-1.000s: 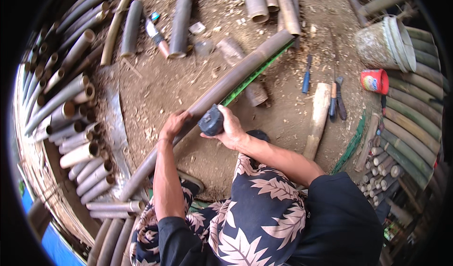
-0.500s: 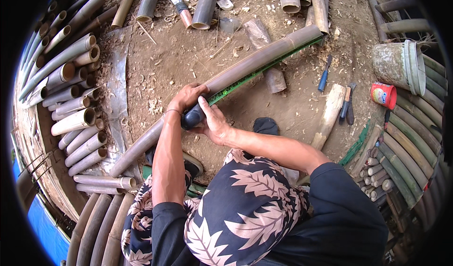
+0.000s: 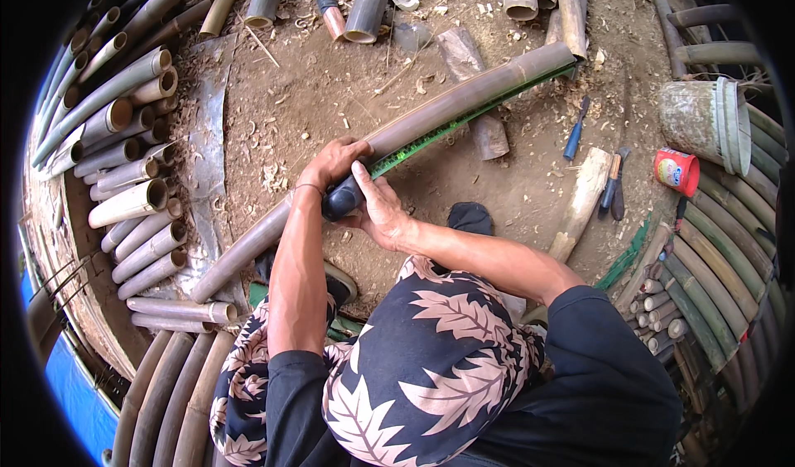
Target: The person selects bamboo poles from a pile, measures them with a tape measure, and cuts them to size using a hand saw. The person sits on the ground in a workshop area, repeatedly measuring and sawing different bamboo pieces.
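A long brown bamboo pole [image 3: 464,94] slants across the middle, from low left to upper right. My left hand [image 3: 335,162] is closed over the pole near its middle, the fingers bent across its top. Along the pole's near side lies a long tool with a narrow green blade [image 3: 439,136] and a rounded black handle [image 3: 339,199]; it looks like a handsaw. My right hand [image 3: 381,210] is closed around that handle, thumb along its upper side, close beside my left hand. The fingers under the handle are partly hidden.
Short bamboo tubes [image 3: 128,204] are stacked at left. A wooden block [image 3: 490,136] lies beneath the pole. To the right are a blue-handled chisel [image 3: 577,129], a split bamboo piece [image 3: 582,198], knives [image 3: 611,194], a red tin [image 3: 676,171] and a dirty bucket [image 3: 691,115]. Shavings litter the ground.
The view has shifted a little. Both hands keep their hold on the pole and the black handle, with hardly any movement against each other.
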Tool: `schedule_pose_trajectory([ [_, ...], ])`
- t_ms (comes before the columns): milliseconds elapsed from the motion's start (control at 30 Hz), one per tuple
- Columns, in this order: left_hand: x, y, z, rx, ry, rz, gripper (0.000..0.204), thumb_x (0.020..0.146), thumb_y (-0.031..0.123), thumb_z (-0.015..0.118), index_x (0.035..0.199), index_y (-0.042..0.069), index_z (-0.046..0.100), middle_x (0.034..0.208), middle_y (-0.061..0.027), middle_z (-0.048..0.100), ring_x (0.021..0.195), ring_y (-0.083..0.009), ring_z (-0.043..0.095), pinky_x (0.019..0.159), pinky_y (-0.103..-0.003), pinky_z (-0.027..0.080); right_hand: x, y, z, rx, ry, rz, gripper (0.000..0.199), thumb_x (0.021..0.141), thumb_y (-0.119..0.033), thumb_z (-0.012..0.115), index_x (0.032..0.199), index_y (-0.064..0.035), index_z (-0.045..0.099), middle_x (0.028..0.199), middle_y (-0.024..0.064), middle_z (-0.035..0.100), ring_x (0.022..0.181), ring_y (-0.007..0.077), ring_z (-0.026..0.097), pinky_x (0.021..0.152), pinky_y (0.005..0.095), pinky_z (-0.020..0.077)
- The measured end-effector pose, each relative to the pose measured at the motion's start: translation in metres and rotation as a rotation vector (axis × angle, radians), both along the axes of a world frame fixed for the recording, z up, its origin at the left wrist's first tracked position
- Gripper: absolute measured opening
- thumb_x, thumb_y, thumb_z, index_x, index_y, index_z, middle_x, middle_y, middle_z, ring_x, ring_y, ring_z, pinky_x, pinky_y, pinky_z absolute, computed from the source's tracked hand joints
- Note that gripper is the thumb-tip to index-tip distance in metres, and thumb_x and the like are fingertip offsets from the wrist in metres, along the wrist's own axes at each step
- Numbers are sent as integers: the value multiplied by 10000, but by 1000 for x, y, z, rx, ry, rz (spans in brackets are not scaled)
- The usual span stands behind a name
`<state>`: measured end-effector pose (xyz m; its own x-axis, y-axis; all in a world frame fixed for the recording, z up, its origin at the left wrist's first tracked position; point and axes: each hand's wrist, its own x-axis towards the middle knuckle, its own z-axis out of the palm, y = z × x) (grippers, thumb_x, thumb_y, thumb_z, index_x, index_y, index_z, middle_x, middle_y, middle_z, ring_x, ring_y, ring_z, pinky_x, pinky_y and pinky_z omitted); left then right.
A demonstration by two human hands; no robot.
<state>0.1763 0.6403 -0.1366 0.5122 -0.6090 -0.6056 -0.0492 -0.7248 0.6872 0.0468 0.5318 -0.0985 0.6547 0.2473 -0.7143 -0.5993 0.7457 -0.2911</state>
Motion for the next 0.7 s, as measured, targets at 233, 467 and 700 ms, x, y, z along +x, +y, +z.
schedule_pose_trajectory([
  [233, 0, -5, -8, -2, -4, -13, 309, 930, 282, 514, 1124, 104, 676, 1163, -143, 645, 1079, -286, 631, 938, -365, 488, -3, -14, 14, -19, -1, -36, 615, 917, -563, 618, 1332, -176, 381, 1193, 70, 568, 1077, 233, 616, 840, 565, 565],
  [467, 0, -14, 0, 204, 127, 77, 373, 981, 348, 431, 1222, 189, 667, 1255, -132, 653, 1150, -313, 612, 1009, -415, 467, -45, -116, 40, -327, -124, 5, 319, 976, -327, 575, 1191, -97, 621, 1127, 70, 663, 1022, 197, 644, 865, 479, 553],
  [700, 3, 1, -1, 212, 162, 175, 553, 922, 524, 489, 1257, 121, 669, 1276, -126, 654, 1169, -289, 585, 1016, -419, 429, -131, -231, 22, -377, 14, -150, 423, 986, -424, 531, 1111, -27, 608, 1093, 142, 679, 1032, 242, 664, 943, 390, 529],
])
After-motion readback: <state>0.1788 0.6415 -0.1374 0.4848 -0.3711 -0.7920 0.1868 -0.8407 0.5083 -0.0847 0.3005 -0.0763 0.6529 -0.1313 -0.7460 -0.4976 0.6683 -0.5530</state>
